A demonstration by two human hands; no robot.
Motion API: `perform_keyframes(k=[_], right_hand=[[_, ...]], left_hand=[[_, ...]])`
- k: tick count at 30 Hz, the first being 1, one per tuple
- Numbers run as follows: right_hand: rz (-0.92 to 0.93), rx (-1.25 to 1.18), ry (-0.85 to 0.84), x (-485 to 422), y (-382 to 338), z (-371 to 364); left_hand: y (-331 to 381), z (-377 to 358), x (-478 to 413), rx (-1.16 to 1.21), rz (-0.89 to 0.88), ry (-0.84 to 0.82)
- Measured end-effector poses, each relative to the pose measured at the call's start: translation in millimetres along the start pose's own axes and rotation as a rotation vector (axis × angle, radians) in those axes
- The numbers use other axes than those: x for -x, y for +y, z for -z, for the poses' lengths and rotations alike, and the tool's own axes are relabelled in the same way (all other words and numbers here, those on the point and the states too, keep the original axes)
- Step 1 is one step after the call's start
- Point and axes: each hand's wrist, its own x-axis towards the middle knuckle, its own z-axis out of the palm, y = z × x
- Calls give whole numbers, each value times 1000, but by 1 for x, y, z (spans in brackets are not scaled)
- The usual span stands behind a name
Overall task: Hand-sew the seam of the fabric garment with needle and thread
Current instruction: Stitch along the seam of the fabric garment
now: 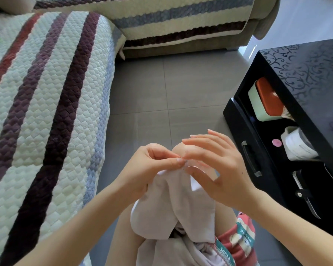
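Garment: white fabric garment [173, 204] lies draped over the lap and knee [180, 150], which support it; seam edge lifted to the hands.
Left hand [154, 166]: fingers curled; thumb and forefinger pinch the seam edge, probably to hold it taut for stitching.
Right hand [223, 169]: thumb and forefinger converge on the same spot; other fingers fanned clear; needle too small to confirm, so grip cannot be told.
Beyond: tiled floor [161, 93]; striped sofa [46, 93] left; black tabletop [306, 64] right.

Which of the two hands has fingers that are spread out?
The right hand: its upper fingers fan out, nearly straight. The left hand has its fingers curled, gripping the white garment.
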Motion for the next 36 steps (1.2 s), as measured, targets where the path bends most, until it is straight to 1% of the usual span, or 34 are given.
perform_keyframes(k=[2,4,7,10,12,15,18,20,23,25,28,31,33,36], right_hand=[[108,42,81,-3,-3,-4],[178,55,113,-5,-2,-6],[261,70,113,-7,-6,-10],[276,-27,92,-9,-16,-12],[205,-171,82,-8,-19,-11],[36,-421,78,-6,-23,-5],[-20,-550,101,-8,-31,0],[-79,-663,101,-14,-35,5],[-254,-885,51,-22,-34,14],[-379,-999,47,-24,-30,20],[-560,-1023,136,-28,-20,28],[-602,-890,140,-33,-9,35],[-653,-837,115,-36,-2,39],[-704,-775,58,-44,6,39]], left_hand=[[2,-2,0,34,3,-41],[2,-1,-1,84,23,-70],[1,-2,1,61,29,-85],[0,-6,3,-7,16,-55],[-1,-7,5,-8,3,-44],[0,-9,5,11,-16,-22],[-3,-13,5,-11,-29,63],[-6,-14,5,7,-24,91],[-6,-13,5,47,-12,61],[-4,-12,5,130,25,60],[3,-11,1,251,111,50],[17,-4,-9,339,201,1],[32,1,-16,380,209,-27],[62,9,-25,254,137,-75]])
